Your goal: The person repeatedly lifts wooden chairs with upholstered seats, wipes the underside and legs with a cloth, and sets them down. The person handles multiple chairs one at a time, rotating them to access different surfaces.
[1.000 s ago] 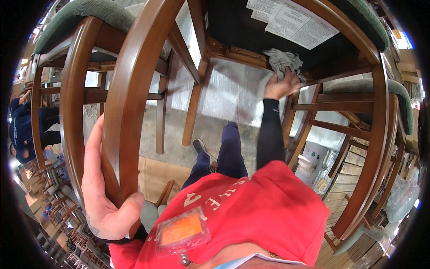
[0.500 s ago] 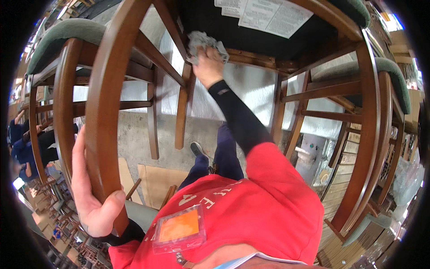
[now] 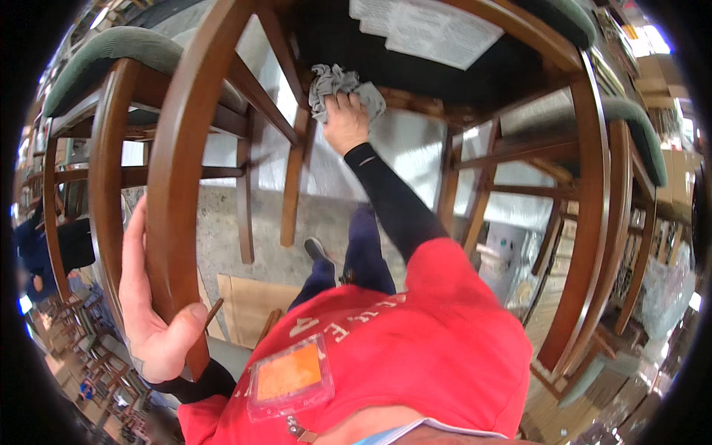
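A brown wooden chair is tipped so that its dark underside [image 3: 334, 37] with white paper labels [image 3: 437, 30] faces me. My left hand [image 3: 159, 326] is wrapped round one of its thick legs [image 3: 174, 178], thumb in front and fingers along the far edge. At the seat's inner corner, my right hand [image 3: 345, 122] presses a crumpled grey cloth [image 3: 334, 81] against the wooden frame. Part of the cloth is hidden under my fingers.
Chairs with green-grey padded seats stand close on the left [image 3: 111, 59] and on the right [image 3: 623, 119]. Cardboard [image 3: 252, 304] lies on the concrete floor by my feet. Another person [image 3: 37, 245] in dark clothes is at the far left. Plastic wrap [image 3: 664, 297] hangs at right.
My right hand and the cloth have shifted slightly along the seat frame, and the cloth is bunched differently. My left hand keeps its hold on the leg. The whole view has moved a little.
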Action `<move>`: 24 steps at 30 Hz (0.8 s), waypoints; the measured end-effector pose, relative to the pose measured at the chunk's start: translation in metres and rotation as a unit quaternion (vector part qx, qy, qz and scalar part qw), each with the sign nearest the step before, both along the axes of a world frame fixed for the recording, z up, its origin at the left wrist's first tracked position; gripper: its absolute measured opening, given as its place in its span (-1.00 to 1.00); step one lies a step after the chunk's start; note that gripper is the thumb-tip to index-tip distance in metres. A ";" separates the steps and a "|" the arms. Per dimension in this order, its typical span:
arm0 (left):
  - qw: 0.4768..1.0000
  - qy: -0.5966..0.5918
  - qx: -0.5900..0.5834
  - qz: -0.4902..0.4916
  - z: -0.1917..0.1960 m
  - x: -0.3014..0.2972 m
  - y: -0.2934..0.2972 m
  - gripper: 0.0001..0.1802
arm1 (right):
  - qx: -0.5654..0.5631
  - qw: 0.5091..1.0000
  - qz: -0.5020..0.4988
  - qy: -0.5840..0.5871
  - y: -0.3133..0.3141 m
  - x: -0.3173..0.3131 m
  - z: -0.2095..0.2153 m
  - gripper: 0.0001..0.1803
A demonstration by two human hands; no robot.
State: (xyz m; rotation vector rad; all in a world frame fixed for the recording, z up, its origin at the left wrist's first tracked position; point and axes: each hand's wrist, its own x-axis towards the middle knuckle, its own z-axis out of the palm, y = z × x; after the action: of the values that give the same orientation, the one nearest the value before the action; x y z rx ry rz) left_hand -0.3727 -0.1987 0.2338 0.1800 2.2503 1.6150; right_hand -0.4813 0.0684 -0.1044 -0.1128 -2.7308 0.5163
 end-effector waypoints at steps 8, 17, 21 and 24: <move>0.999 -0.004 -0.050 -0.002 0.009 0.000 0.006 0.19 | 0.111 0.988 -0.054 0.096 0.038 0.034 -0.009 -0.48; 0.999 0.018 -0.036 -0.016 0.006 0.007 -0.002 0.17 | -0.203 0.940 -0.273 0.039 0.124 0.113 -0.032 -0.50; 0.998 0.023 -0.053 -0.023 0.008 0.002 0.001 0.18 | -0.092 0.953 -0.285 0.044 0.060 0.062 -0.062 -0.38; 0.997 -0.002 -0.073 0.004 0.010 0.006 0.005 0.18 | -0.142 0.980 -0.128 -0.045 -0.034 0.013 -0.020 -0.51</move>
State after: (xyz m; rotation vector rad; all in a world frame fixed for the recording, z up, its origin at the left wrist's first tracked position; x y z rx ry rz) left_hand -0.3672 -0.1935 0.2434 0.1286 2.3578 1.4467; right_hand -0.4679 0.0347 -0.1245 -0.5655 -2.6551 0.8366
